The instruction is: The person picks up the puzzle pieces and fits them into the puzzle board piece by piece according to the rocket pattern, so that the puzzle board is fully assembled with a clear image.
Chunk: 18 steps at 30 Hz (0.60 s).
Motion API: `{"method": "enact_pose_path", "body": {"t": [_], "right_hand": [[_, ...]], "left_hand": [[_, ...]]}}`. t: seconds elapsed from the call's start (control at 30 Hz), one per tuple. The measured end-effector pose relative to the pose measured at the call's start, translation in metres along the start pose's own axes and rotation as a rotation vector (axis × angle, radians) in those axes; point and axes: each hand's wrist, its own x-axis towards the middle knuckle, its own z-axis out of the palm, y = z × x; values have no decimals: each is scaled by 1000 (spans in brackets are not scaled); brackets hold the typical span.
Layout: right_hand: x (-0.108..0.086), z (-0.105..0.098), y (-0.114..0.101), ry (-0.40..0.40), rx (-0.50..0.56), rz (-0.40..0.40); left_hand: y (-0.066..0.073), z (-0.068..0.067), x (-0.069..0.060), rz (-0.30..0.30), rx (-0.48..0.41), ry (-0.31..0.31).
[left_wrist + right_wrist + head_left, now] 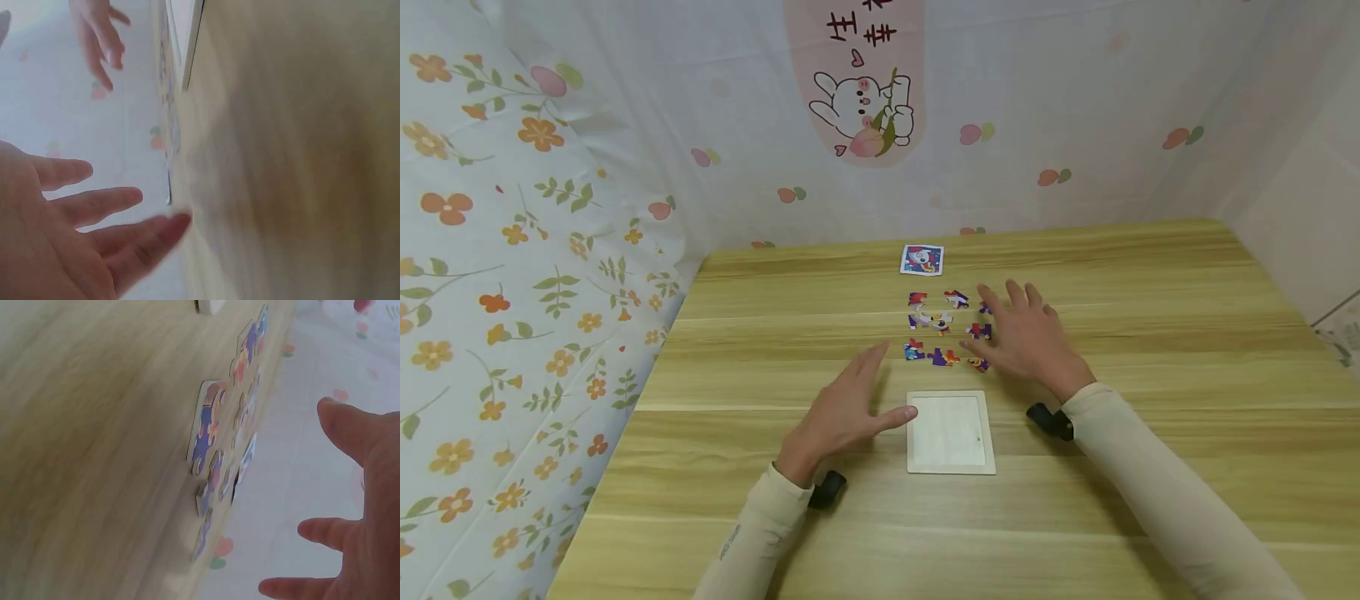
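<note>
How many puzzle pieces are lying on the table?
9 visible puzzle pieces: three far, three middle, three near, in rows between the picture card and wooden tray. The right hand partly covers some and may hide more.

1. A wood-grained table [1187, 333] is backed by a white cloth [1075, 100], hung beyond its far edge.
2. The cloth is dotted with small fruit prints [970, 133] in red, pink and green.
3. On its pink patch [799, 50], a white rabbit [850, 104] is drawn with a tulip [867, 143], and dark red characters [842, 27] are printed above.
4. The left side is covered by a flowered cloth [535, 225], patterned with orange blossoms [541, 133] and green leaves [556, 292].
</note>
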Motion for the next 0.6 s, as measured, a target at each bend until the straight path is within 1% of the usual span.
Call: {"method": "enact_pose_path", "body": {"t": [0.13,0.2,0.27,0.37,0.47,0.6], "right_hand": [[7,2,-2,12,61,-40],[11,3,-4,14,134,-64],[15,3,-8,8,209,-90],[23,3,-13,-23,317,-108],[33,5,-16,-32,353,-128],[44,7,-18,-48,383,-145]], "left_hand": [[4,4,-7,-15,-58,-15],[6,6,-10,-14,-89,-16],[7,9,-12,-2,-121,-18],[7,13,-14,11,-179,-36],[8,17,-16,9,-215,-51],[11,20,-20,-24,-204,-61]]}}
